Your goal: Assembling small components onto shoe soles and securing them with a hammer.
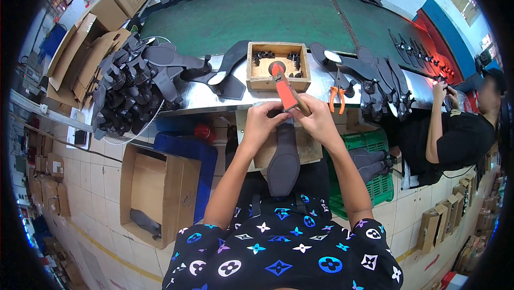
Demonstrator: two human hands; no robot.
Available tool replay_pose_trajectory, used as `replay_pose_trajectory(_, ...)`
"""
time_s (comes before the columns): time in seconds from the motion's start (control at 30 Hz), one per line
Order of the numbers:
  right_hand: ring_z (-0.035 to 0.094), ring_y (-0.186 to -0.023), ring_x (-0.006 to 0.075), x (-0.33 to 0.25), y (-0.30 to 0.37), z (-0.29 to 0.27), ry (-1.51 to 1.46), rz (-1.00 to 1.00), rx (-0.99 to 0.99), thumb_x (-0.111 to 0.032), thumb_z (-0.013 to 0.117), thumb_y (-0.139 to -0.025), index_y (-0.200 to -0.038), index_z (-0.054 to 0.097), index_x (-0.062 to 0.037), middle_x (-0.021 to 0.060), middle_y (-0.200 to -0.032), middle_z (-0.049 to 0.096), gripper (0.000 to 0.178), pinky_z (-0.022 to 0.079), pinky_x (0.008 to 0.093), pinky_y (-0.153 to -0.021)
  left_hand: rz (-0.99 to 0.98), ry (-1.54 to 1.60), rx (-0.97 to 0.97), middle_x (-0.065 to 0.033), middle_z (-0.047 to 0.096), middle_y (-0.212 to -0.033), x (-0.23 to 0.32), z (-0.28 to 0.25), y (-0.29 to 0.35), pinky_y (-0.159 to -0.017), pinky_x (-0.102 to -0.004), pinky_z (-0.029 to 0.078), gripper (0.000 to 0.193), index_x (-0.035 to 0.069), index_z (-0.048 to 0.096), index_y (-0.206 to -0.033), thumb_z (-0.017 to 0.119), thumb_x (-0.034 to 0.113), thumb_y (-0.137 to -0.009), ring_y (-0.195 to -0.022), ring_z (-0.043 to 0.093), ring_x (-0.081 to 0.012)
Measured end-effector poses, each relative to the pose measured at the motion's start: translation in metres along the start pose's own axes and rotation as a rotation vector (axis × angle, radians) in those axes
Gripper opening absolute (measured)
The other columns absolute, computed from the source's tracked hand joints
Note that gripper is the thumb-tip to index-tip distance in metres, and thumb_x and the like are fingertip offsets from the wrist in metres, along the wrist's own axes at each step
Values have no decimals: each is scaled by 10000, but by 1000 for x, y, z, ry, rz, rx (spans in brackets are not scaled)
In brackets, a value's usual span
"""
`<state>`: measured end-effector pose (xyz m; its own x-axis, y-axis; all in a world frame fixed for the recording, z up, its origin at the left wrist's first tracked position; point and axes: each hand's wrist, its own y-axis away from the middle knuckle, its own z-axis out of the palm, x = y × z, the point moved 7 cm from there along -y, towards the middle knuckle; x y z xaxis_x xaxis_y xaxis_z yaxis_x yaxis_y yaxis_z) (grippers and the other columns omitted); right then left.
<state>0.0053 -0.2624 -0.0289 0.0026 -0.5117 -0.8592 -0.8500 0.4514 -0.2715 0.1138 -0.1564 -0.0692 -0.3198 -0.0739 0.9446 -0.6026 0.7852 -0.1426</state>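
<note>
A dark grey shoe sole (284, 164) lies lengthwise before me, its wide end toward my body, over a wooden board (310, 151). My left hand (259, 125) is closed, thumb and fingers pinching at the sole's narrow far end; my fingers partly hide that spot. The wooden handle of a red-headed hammer (286, 94) is in my closed right hand (317, 118), close beside my left fingertips. The hammer's dark round face points away, over the front of a wooden box (276, 84) that holds small black parts (293, 58).
Orange-handled pliers (337, 94) lie right of the box. Soles pile up in a wire basket (120, 141) at left; more soles (380, 76) lie right. Behind runs a green conveyor belt (241, 17). A carton (182, 199) and green crate (383, 185) stand low. A co-worker (455, 134) sits right.
</note>
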Motion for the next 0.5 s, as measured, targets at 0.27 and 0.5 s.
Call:
replay_pose_trajectory(0.27, 654, -851, 278, 4, 2, -1, 52, -50, 7, -35, 668, -866, -1061, 651, 56, 150, -954, 662, 216, 507, 347, -783, 36, 67, -1, -50, 729, -801, -4, 0, 0, -656, -275, 510, 286, -24, 736, -1009, 834, 129, -789, -730, 584, -44)
replay_pose_trajectory(0.5, 637, -910, 274, -3, 7, 0, 99, -143, 10, -54, 701, -852, -1066, 642, 73, 156, -1017, 652, 255, 502, 350, -803, 38, -12, -44, -95, 754, -876, 0, -2, -4, -732, -288, 539, 257, -18, 732, -1052, 782, 58, -811, -790, 668, -97)
